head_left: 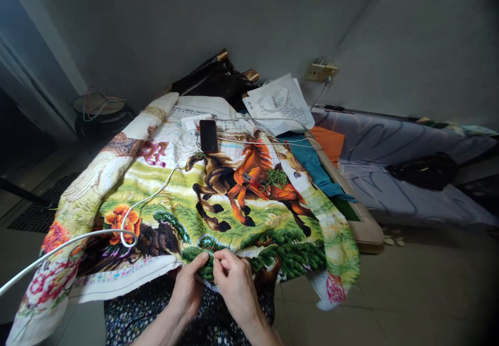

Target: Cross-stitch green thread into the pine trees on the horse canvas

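Pinching the near edge of the embroidered cloth (218, 200), the left hand (191, 283) and the right hand (234, 281) sit close together over the person's lap, knuckles almost touching. The left hand's fingers are closed on a fold of the dark green stitched part at the hem. The right hand's thumb and forefinger are pressed together just beside it, on something too small to make out, perhaps a needle or thread. Below the hands lies a dark garment with small pale dots (156, 315), covering the lap.

The cloth spreads away from the hands over a low surface and hangs down on both sides. It shows brown and orange horses running over green ground, with orange and pink flowers at the left. A white cable (128, 216) crosses the left part of the cloth, loops near an orange flower and runs off the left edge of the view. A tangle of green thread (277, 177) lies on the orange horse, with small scissors (249, 180) just beside it.

Farther off, a dark phone (208, 135) lies face up on the unstitched part of the cloth, next to a white box (195, 121). Behind them are a white printed bag (278, 104) and a black bag (214, 78) against the wall. To the right, teal cloth (307, 159) and orange cloth (329, 143) lie by a grey mattress (390, 154), and a wall socket (322, 70) sits above.
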### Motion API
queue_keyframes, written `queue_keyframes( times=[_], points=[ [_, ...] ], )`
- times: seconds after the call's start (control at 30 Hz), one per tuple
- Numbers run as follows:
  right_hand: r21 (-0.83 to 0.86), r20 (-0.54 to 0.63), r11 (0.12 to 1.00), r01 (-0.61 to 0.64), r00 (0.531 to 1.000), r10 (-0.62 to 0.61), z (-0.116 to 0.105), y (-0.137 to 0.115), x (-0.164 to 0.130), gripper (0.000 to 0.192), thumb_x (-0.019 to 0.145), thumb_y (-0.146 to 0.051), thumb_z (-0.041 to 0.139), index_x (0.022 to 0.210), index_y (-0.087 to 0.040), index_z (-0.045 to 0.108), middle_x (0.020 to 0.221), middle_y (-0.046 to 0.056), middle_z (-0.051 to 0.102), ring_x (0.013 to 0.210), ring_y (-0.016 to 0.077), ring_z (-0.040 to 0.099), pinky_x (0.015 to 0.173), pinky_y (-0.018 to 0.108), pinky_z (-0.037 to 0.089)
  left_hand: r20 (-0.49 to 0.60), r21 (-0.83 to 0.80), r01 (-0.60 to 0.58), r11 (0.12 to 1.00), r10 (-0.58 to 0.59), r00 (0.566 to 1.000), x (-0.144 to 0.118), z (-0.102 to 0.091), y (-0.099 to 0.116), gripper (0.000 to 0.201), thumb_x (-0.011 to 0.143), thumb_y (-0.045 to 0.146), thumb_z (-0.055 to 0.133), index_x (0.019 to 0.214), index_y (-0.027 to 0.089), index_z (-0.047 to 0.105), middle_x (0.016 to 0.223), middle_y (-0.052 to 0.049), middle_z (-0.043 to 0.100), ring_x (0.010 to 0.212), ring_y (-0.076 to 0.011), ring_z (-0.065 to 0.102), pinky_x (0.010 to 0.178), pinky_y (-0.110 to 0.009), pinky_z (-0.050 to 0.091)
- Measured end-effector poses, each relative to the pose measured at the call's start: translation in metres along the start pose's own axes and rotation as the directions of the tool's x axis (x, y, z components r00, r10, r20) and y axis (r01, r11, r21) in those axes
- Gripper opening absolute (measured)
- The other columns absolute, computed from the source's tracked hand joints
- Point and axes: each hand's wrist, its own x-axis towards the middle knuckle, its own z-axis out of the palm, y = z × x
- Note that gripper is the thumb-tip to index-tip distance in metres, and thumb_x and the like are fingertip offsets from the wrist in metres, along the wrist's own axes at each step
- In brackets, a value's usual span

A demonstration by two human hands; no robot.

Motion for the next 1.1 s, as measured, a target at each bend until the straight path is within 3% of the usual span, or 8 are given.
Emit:
queue_keyframes(
  times=[0.13, 0.3, 1.1],
  points=[
    [0.198, 0.023, 0.977, -0.075, 0.997, 0.071, 0.004, 0.003, -0.002, 0.017, 0.086, -0.025, 0.049, 0.073, -0.019, 0.06, 0.057, 0.001, 0.061, 0.05, 0.0145, 0.057, 0.047, 0.021, 0.04, -0.023, -0.003, -0.005, 1.0, 0.004, 1.0, 0.0, 0.003, 0.002, 0.017, 0.057, 0.02, 0.082, 0.067, 0.012, 0.071, 0.066, -0.001, 0.069, 0.064, -0.0141, 0.061, 0.067, -0.027, 0.049],
    [0.296, 0.015, 0.948, -0.12, 0.992, 0.121, 0.004, 0.004, -0.001, 0.015, 0.079, -0.024, 0.055, 0.067, -0.018, 0.061, 0.062, 0.002, 0.064, 0.056, 0.0153, 0.058, 0.046, 0.021, 0.04, -0.076, 0.02, -0.017, 1.0, 0.019, 0.997, 0.0, 0.005, 0.003, 0.013, 0.057, 0.019, 0.08, 0.064, 0.013, 0.07, 0.066, -0.001, 0.068, 0.066, -0.0139, 0.06, 0.068, -0.027, 0.047],
    [0.399, -0.026, 0.908, -0.13, 0.988, 0.153, 0.015, 0.008, -0.002, 0.018, 0.082, -0.026, 0.054, 0.069, -0.016, 0.063, 0.056, -0.001, 0.055, 0.049, 0.0123, 0.05, 0.045, 0.02, 0.044, -0.023, 0.024, -0.018, 1.0, 0.019, 1.0, -0.002, 0.007, 0.004, 0.013, 0.054, 0.02, 0.077, 0.06, 0.014, 0.067, 0.06, 0.002, 0.062, 0.062, -0.0122, 0.053, 0.062, -0.027, 0.043]
  ],
)
